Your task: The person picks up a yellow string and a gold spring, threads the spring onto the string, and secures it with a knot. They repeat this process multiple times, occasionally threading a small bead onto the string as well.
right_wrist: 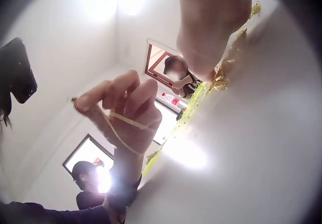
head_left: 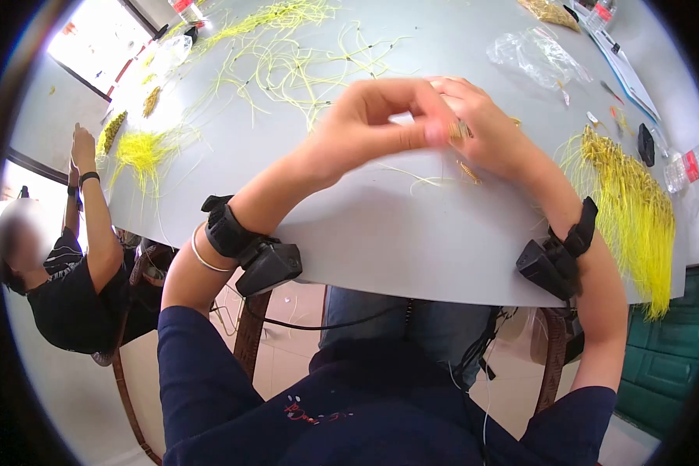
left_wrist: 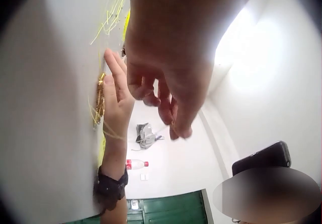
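Note:
In the head view my left hand (head_left: 388,120), fingers curled, pinches a small golden end (head_left: 457,130) beside my right hand (head_left: 481,132). A pale strand (right_wrist: 128,121) loops across my left hand's fingers (right_wrist: 143,101) in the right wrist view. Its pinched tips are also visible on my left hand (left_wrist: 173,78) in the left wrist view. There my right hand (left_wrist: 118,106) has fairly straight fingers, low by the table, next to golden coiled pieces (left_wrist: 99,106); contact with them is unclear. One golden piece (head_left: 470,172) lies below my hands in the head view.
Yellow-green strands (head_left: 287,66) spread across the table's far side, with a bundle (head_left: 144,151) at left. A large gold-topped bundle (head_left: 637,210) lies at right, near a bottle (head_left: 687,167). A clear plastic bag (head_left: 536,54) is at back right. Another person (head_left: 78,287) sits at left.

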A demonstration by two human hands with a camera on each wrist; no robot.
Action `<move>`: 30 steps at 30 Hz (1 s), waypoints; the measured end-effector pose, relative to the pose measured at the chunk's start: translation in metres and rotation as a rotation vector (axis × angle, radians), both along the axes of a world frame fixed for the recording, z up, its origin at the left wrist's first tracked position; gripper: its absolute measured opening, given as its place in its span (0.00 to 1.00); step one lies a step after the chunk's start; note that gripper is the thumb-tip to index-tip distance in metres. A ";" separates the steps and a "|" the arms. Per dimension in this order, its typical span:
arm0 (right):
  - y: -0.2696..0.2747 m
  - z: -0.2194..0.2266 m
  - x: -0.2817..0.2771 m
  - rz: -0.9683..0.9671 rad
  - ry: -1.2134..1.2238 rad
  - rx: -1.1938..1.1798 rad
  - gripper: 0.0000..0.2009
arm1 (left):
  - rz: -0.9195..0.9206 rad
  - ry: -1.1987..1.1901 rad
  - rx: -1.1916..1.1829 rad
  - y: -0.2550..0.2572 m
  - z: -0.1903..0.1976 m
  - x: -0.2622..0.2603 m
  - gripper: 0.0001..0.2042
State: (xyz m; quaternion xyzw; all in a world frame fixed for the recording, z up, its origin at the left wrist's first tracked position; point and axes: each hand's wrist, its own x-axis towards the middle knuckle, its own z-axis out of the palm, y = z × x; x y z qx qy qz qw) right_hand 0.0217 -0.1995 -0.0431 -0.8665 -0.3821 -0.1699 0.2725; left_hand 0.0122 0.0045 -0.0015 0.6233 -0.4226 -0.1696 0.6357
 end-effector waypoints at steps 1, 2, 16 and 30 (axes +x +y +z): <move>0.001 0.002 -0.004 -0.006 0.035 0.054 0.12 | -0.001 -0.001 0.000 0.000 -0.001 0.003 0.12; 0.002 0.004 -0.005 -0.007 0.035 0.054 0.12 | 0.132 0.033 0.020 0.001 -0.001 0.006 0.13; 0.010 0.027 -0.026 0.065 0.009 0.499 0.11 | 0.710 0.089 0.121 0.005 -0.009 0.021 0.16; 0.009 0.026 -0.024 0.049 0.027 0.546 0.11 | 0.705 0.156 0.146 0.008 -0.008 0.022 0.16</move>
